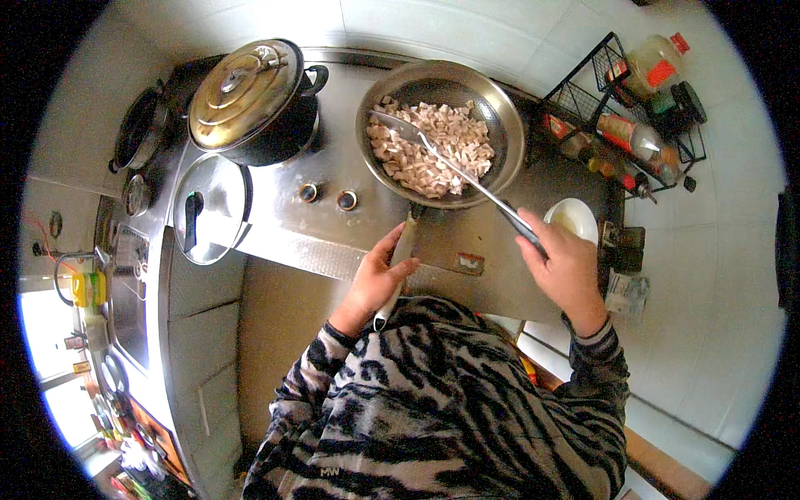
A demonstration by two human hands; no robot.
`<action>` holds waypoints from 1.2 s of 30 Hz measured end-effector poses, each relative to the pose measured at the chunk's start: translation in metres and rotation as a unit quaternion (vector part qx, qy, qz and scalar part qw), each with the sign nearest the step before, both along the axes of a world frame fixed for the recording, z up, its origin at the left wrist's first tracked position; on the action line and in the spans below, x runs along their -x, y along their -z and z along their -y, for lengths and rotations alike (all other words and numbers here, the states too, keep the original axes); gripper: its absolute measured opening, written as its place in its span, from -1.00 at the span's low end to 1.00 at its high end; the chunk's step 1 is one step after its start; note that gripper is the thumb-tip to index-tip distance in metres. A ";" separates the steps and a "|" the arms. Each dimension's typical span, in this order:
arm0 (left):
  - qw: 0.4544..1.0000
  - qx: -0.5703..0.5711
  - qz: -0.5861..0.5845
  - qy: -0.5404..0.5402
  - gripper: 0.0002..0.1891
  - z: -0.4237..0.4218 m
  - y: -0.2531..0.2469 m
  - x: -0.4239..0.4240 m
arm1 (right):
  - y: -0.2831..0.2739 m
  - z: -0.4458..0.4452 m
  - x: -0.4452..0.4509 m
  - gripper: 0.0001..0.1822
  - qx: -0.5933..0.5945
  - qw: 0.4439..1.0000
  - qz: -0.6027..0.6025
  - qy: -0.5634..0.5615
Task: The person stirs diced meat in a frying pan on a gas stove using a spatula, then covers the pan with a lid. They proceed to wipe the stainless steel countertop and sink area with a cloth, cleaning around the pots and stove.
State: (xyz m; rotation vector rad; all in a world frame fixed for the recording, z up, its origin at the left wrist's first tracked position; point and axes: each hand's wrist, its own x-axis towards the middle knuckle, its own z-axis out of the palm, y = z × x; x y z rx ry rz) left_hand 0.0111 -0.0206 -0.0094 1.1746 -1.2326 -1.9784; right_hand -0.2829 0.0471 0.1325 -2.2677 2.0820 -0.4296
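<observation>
A wide metal frying pan (511, 137) stands on the steel stove top, filled over much of its base with small pale chopped pieces (447, 144), perhaps meat. My left hand (381, 275) is around the pan's light-coloured long handle (405, 240). My right hand (558, 262) grips the dark handle of a metal spatula (465, 177), whose blade lies among the pieces at the pan's left side. Just beyond my right hand is a white bowl (578, 219), partly hidden by it.
A large dark pot with a domed lid (247, 94) stands at the back left. Near it lies a glass lid (212, 215). Two stove knobs (327, 196) are between pot and pan. A black wire rack (578, 94) with bottles stands right; a sink (130, 294) is far left.
</observation>
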 end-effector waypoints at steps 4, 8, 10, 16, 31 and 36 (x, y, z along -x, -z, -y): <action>1.000 -0.006 0.011 0.012 -0.22 0.002 -0.005 0.000 | 0.024 -0.003 -0.018 -0.57 -0.054 0.993 0.098 0.023; 0.999 -0.026 0.010 0.015 -0.22 0.003 -0.014 0.000 | 0.064 0.004 0.000 -0.56 -0.135 0.960 0.238 0.068; 1.000 -0.016 0.007 0.014 -0.22 0.005 -0.009 0.000 | 0.055 0.010 0.001 -0.52 -0.204 0.924 0.303 0.112; 1.000 -0.019 0.007 -0.006 -0.22 0.000 -0.003 0.002 | 0.044 0.000 -0.023 -0.49 -0.077 0.964 0.254 0.025; 1.000 -0.015 0.015 0.003 -0.23 0.000 -0.009 0.003 | 0.107 0.015 0.037 -0.43 0.059 0.983 0.112 0.134; 0.999 -0.008 0.034 0.011 -0.24 0.001 -0.009 0.004 | 0.104 0.033 0.021 -0.45 0.040 0.977 0.111 0.181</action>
